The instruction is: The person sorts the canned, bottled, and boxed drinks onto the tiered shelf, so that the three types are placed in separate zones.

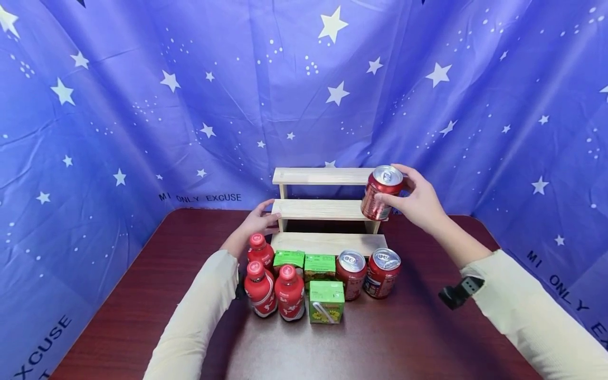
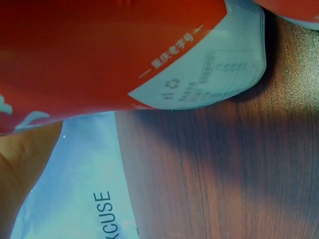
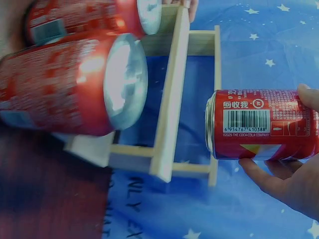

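Note:
My right hand [image 1: 418,201] holds a red Coca-Cola can [image 1: 378,196] between thumb and fingers. The can is upright, raised at the right end of a three-tier wooden stand [image 1: 323,209]; its barcode side shows in the right wrist view. At the opposite end, my left hand [image 1: 254,224] grips the left edge of the middle tier, with fingertips [image 3: 193,7] showing over the plank in the right wrist view. Two more Coca-Cola cans [image 1: 351,279] [image 1: 381,277] stand on the table before the stand's right side. No can is visible on the tiers.
Left of the cans, three green drink cartons [image 1: 326,303] and three red bottles [image 1: 291,295] crowd the table in front of the stand. One red bottle [image 2: 149,50] fills much of the left wrist view. Behind the dark wooden table [image 1: 142,285] hangs a blue star-patterned cloth [image 1: 266,105].

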### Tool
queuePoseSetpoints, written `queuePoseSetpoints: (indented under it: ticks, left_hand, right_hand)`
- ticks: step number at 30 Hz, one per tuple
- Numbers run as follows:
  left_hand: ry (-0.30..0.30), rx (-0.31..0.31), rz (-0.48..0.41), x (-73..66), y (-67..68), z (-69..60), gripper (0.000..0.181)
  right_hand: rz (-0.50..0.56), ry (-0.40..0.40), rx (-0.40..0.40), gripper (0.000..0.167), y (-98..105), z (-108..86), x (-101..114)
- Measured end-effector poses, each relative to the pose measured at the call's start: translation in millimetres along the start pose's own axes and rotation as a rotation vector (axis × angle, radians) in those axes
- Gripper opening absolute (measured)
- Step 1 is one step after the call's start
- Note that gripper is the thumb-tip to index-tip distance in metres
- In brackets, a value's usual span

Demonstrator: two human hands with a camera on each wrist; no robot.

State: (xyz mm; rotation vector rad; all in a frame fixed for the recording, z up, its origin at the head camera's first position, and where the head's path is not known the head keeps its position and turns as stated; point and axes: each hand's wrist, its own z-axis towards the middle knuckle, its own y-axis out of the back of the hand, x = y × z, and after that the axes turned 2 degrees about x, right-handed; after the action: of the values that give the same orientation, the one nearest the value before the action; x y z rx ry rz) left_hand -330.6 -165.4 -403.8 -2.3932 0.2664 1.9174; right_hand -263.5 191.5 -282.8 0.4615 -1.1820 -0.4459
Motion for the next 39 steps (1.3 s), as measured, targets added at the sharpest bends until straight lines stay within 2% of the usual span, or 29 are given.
queuePoseSetpoints:
  ticks: [9, 16, 21, 28, 32, 35, 39]
  left_hand:
    - [-0.006, -0.003, -0.003, -1.0, -1.1, -3.1, 0.064]
    - [-0.007, 0.021, -0.012, -24.3, -10.7, -32.2, 0.063]
    - [-0.006, 0.018, -0.006, -22.4, -8.8, -29.5, 0.065]
    - [-0.009, 0.013, -0.017, -27.5, -10.7, -36.6, 0.063]
    - [-0.013, 0.021, -0.031, -27.2, -10.9, -36.3, 0.064]
    - [-0.010, 0.024, -0.042, -24.8, -9.8, -32.5, 0.065]
    - [-0.004, 0.014, -0.054, -16.4, -6.1, -20.3, 0.065]
  right_hand:
    - [0.086, -0.007, 0.040, 0.078, -22, 39.9, 30]
    - [0.141, -0.014, 0.064, 0.080, -42, 63.5, 48]
    - [0.149, -0.015, 0.066, 0.081, -55, 73.3, 59]
    - [0.161, -0.006, 0.055, 0.079, -73, 87.0, 66]
    - [0.176, 0.006, 0.041, 0.077, -83, 94.1, 68]
    - [0.188, 0.013, 0.037, 0.077, -91, 98.2, 69]
    - [0.186, 0.009, 0.036, 0.080, -100, 101.7, 70]
